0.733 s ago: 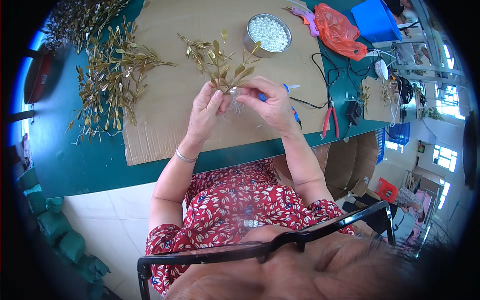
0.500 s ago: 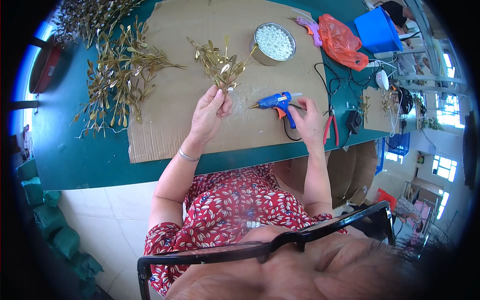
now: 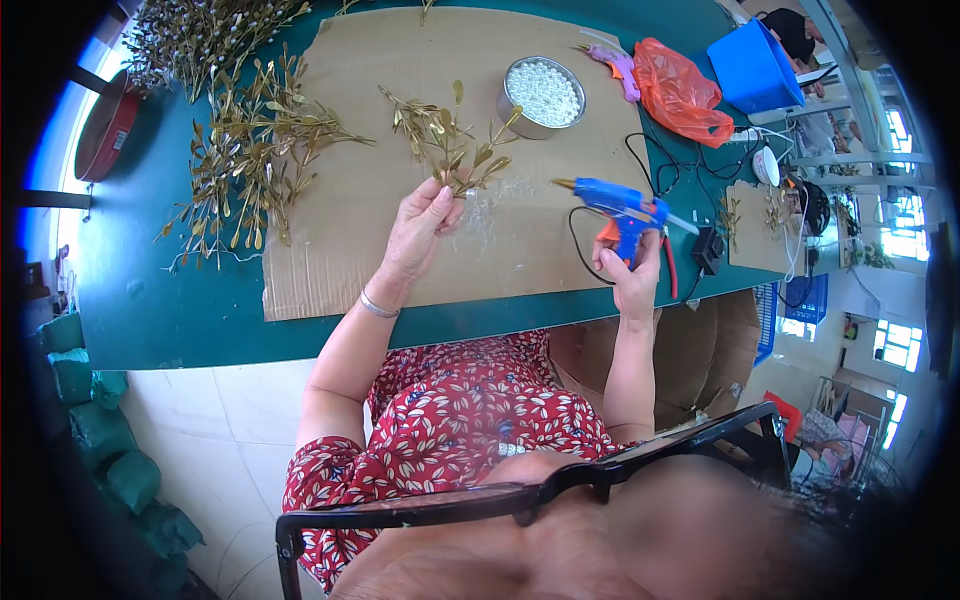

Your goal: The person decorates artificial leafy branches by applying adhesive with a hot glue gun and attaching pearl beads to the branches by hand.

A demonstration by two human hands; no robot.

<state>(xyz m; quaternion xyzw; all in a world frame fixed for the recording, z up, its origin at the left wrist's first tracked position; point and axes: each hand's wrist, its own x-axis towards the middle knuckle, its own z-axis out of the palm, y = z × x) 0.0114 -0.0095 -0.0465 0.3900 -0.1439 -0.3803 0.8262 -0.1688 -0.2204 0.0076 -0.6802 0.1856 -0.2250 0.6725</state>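
Note:
Pinched in the fingers of my left hand (image 3: pixel 422 222) is a gold artificial leaf sprig (image 3: pixel 458 150), its leaves pointing away from me. My right hand (image 3: pixel 634 272) is wrapped round the handle of a blue glue gun (image 3: pixel 622 208), raised above the cardboard sheet (image 3: pixel 350 245). The gun's nozzle points left toward the sprig, apart from it, and a glue stick juts from its back. Beyond the sprig stands a round metal tin of white pearl beads (image 3: pixel 543 92). Thin glue strings lie on the cardboard between my hands.
More gold sprigs (image 3: pixel 250 150) are piled at the left, with a red round tray (image 3: pixel 105 125) beside them. On the right are a pink glue gun (image 3: pixel 618 68), an orange plastic bag (image 3: pixel 680 90), a blue bin (image 3: pixel 755 65), tangled black cables and red-handled pliers (image 3: pixel 669 265).
My right hand has taken hold of the blue glue gun and lifted it off the cardboard, up and to the right. My left hand still holds the sprig, slightly turned.

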